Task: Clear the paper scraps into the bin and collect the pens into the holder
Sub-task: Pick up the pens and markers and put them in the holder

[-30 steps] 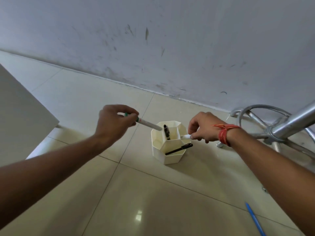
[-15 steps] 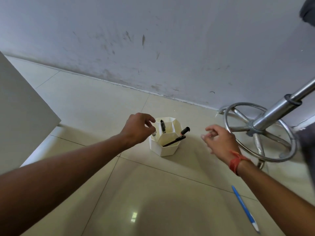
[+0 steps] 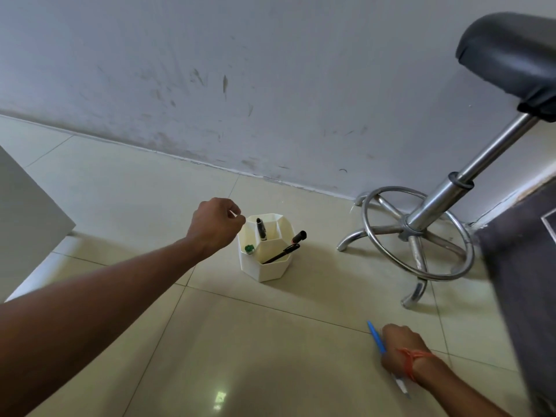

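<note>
With the green pen [image 3: 249, 248] now dropped in the holder [image 3: 264, 270], left hand [image 3: 215, 225] loosely curled and empty, right hand [image 3: 401, 352] closes on the blue pen [image 3: 376, 337]

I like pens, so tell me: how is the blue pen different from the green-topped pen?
The blue pen lies flat on the floor tiles; the green-topped pen stands inside the white holder. Most of the blue pen's body shows, while only the green-topped pen's cap end peeks out. The right hand is on the blue pen; the left hand hovers by the holder, not touching the green-topped one. Both are slim pens.
</note>
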{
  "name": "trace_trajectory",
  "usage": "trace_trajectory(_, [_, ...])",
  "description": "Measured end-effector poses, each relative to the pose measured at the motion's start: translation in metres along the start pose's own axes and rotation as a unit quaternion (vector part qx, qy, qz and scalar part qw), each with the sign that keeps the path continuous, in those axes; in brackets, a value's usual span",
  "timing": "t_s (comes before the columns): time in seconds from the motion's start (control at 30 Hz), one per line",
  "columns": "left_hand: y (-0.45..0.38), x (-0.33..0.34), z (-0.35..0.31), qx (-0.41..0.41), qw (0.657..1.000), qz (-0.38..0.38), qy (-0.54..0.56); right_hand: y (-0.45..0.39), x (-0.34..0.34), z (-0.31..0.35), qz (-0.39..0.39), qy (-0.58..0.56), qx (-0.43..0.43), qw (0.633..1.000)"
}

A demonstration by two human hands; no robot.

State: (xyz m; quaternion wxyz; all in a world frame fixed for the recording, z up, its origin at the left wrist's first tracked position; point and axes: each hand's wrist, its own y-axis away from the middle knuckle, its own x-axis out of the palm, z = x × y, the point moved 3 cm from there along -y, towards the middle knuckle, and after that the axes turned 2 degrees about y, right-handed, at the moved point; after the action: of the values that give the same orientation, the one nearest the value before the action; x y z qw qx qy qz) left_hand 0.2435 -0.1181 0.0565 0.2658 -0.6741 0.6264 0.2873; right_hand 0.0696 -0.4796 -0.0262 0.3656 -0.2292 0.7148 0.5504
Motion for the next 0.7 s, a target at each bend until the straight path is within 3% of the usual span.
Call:
trace_trajectory(0.1, [-0.003, -0.001, 0.001, -0.001, 1.000, -0.006, 0.000, -0.004, -0.034, 0.027, -0.061, -0.130, -0.049, 0.989])
trace_trajectory(0.2, [-0.005, 0.000, 0.002, -0.006, 1.000, -0.010, 0.000, -0.002, -0.088, 0.067, -0.148, -0.273, -0.133, 0.941])
trace_trajectory(0.37, [-0.008, -0.002, 0.005, -0.026, 1.000, -0.010, 0.014, 0.003, -0.181, 0.131, -0.251, -0.331, -0.245, 0.876])
trace_trajectory(0.53, [-0.011, -0.004, 0.010, -0.044, 0.999, -0.001, 0.026, -0.007, -0.230, 0.182, -0.242, -0.243, -0.270, 0.900])
trace_trajectory(0.7, [-0.015, -0.006, 0.020, -0.057, 0.997, 0.010, 0.042, -0.028, -0.229, 0.207, -0.212, -0.182, -0.250, 0.927])
